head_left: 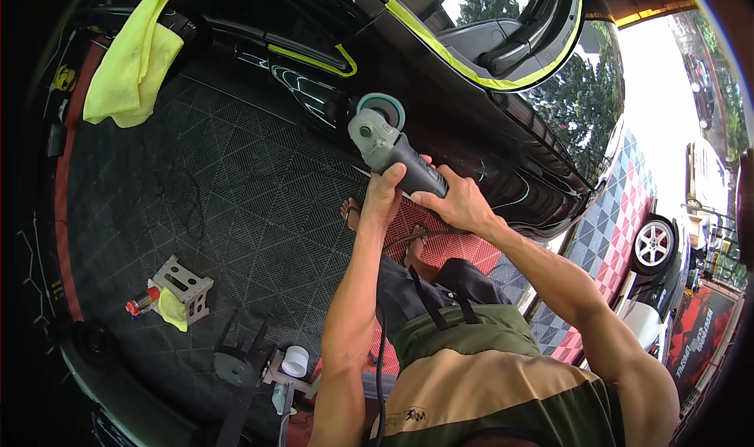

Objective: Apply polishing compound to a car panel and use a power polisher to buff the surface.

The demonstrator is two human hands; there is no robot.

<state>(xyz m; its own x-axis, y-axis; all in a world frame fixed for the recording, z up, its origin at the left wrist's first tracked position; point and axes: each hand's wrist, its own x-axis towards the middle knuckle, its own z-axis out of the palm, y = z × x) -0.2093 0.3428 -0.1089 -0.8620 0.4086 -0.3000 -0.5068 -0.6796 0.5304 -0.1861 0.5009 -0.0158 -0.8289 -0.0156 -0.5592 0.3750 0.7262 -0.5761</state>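
Note:
Both of my hands are wrapped round a corded polisher (411, 164) with a dark body and a grey head. My left hand (385, 194) closes on the body just behind the head. Farther back along the handle, my right hand (462, 202) grips it. The round polishing pad (386, 105), white with a teal edge, is against or very near the glossy black car panel (440, 125); I cannot tell whether it touches. Yellow-green masking tape (440, 53) runs along the window trim above, and another strip of tape (314, 66) outlines a part to the left.
A yellow-green cloth (135, 66) hangs at the upper left. On the dark tiled floor (236, 188) stands a small grey step stool (184, 290) with a red-capped bottle (143, 300). A white cup-shaped container (294, 361) sits lower down. The black power cord (382, 353) passes along my body.

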